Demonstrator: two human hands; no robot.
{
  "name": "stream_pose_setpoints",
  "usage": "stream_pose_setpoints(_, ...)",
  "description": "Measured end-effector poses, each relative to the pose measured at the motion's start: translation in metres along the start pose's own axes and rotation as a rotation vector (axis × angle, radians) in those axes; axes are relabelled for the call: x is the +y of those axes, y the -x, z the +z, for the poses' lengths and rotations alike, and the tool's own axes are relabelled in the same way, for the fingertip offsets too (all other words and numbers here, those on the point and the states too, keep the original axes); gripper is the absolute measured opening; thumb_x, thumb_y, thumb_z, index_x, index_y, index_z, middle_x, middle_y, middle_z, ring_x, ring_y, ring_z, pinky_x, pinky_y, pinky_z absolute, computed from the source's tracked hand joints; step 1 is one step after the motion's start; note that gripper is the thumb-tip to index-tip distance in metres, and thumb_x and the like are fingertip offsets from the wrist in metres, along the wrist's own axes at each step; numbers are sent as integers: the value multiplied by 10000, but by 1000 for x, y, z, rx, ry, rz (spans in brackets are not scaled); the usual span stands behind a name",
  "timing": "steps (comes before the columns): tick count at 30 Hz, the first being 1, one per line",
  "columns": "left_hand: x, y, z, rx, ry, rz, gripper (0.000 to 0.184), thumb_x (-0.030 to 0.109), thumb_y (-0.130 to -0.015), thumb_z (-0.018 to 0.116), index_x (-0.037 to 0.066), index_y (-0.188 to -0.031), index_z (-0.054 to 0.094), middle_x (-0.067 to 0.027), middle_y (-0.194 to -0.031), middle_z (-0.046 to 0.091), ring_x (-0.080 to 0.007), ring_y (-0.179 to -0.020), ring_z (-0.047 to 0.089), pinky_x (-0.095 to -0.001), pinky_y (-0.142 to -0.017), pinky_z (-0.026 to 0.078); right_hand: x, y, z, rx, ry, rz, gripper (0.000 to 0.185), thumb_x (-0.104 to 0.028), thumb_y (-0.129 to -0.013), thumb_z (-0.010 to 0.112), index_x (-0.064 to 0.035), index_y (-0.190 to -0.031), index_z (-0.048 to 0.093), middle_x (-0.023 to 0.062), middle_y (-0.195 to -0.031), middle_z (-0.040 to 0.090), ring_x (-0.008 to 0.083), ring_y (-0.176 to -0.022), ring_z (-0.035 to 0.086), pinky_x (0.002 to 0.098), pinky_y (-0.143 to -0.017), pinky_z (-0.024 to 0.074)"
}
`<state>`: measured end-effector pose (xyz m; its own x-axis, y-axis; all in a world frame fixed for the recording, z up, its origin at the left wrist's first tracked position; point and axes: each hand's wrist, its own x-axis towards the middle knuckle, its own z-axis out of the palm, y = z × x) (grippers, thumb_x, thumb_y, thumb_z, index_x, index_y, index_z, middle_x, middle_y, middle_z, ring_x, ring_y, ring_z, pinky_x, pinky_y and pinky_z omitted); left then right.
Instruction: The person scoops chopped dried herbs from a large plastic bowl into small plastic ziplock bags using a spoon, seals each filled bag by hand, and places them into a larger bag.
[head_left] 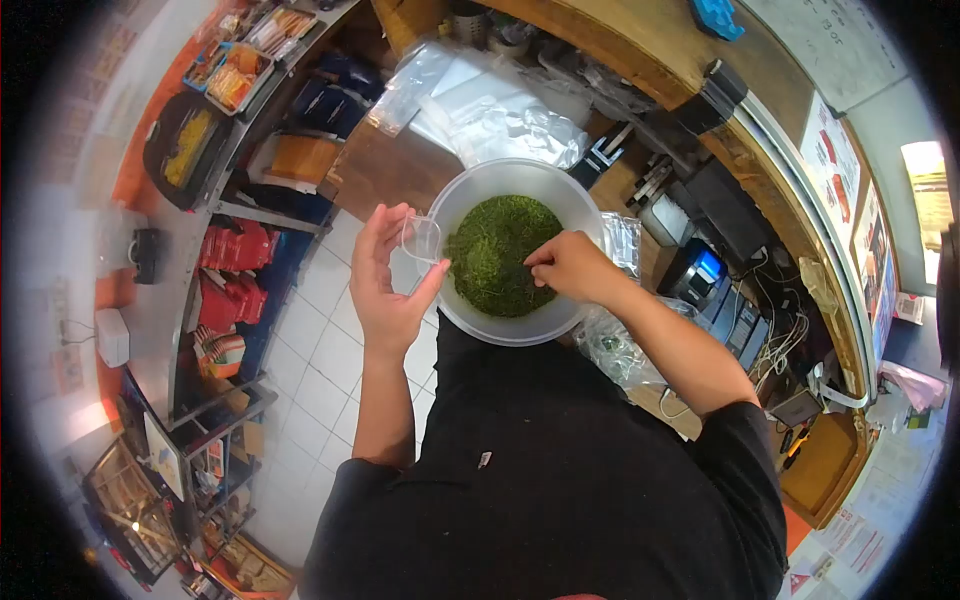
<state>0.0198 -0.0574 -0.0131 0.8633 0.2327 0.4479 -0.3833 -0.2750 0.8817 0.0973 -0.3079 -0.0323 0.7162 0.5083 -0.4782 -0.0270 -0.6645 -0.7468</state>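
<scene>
A wide pale bowl (578, 212) stands in front of my body, with finely chopped green herbs (497, 245) heaped in it. Held upright between the thumb and fingers of my left hand (388, 290) is a small clear plastic cup (421, 240), at the bowl's left edge. The cup looks empty. My right hand (575, 268) reaches over the bowl's right rim, its fingertips pinched together at the surface of the herbs. Whatever lies between those fingertips is hidden.
Clear plastic bags (500, 110) lie behind the bowl, and another bag (620, 345) is at its right. A card terminal (700, 268) with a lit screen and tangled cables sits further right. Red packets (235, 270) fill shelves at left, above white floor tiles (310, 370).
</scene>
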Motion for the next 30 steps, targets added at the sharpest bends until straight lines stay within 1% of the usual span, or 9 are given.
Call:
stream_pose_setpoints(1,2,-2,3,-9,5,9,863,-62,-707,821,-7,-1462,405,-160,-1346,561,-271,-1227,578,-407,-1031,477,5,4,-2,13,-3,0,256,-88,-796,624,-4,-994,764,201,-874,735,345,-808,720,401,-773,572)
stream_pose_setpoints(3,4,-3,9,-40,9,11,864,-63,-705,824,-6,-1461,408,-161,-1348,559,-268,-1231,575,-402,-1038,479,13,10,-6,175,123,-117,266,-83,-816,651,29,-1037,747,151,-781,740,216,-705,707,340,-702,555)
stream_pose_setpoints(10,12,1,32,-118,8,1,843,-39,-721,822,5,-1458,416,-163,-1333,557,-270,-1229,575,-398,-1055,473,4,40,-24,316,171,-130,265,-85,-819,649,19,-1041,750,156,-803,743,227,-726,713,339,-724,553)
stream_pose_setpoints(13,10,4,41,-150,18,-5,836,-14,-723,825,20,-1457,426,-163,-1320,558,-275,-1230,575,-397,-1062,468,2,49,-34,292,17,-22,268,-122,-820,640,-8,-1035,755,199,-901,738,308,-860,724,380,-809,554)
stream_pose_setpoints(15,11,7,46,-169,-33,-13,833,4,-722,828,37,-1458,439,-158,-1297,569,-273,-1206,586,-388,-1042,477,2,53,-40,273,-123,-16,283,-138,-819,657,-4,-1049,751,186,-868,741,248,-815,720,351,-777,546)
stream_pose_setpoints(19,12,9,55,-195,-163,-15,840,14,-716,835,44,-1460,445,-153,-1276,577,-270,-1166,599,-382,-996,500,-15,69,-49,330,-140,9,291,-145,-823,664,-6,-1065,747,178,-848,740,214,-768,698,339,-753,537)
stream_pose_setpoints(21,7,11,63,-183,-172,-27,851,25,-713,845,44,-1464,444,-148,-1255,584,-269,-1131,607,-381,-958,515,-17,73,-49,387,-120,-102,253,-92,-862,679,2,-1087,747,112,-817,745,126,-685,632,298,-664,506)
stream_pose_setpoints(24,7,11,73,-165,-174,-35,870,39,-709,856,39,-1469,432,-151,-1245,584,-277,-1124,606,-384,-956,518,-15,73,-40,491,-75,-263,234,-65,-863,696,-21,-1086,753,114,-881,743,129,-721,632,296,-668,495)
stream_pose_setpoints(30,3,12,84,-123,-175,-63,869,63,-723,854,39,-1473,416,-151,-1236,577,-277,-1126,606,-395,-981,496,-22,78,-34,559,-100,-228,238,-64,-848,721,-41,-1083,758,107,-956,733,168,-765,631,301,-708,503)
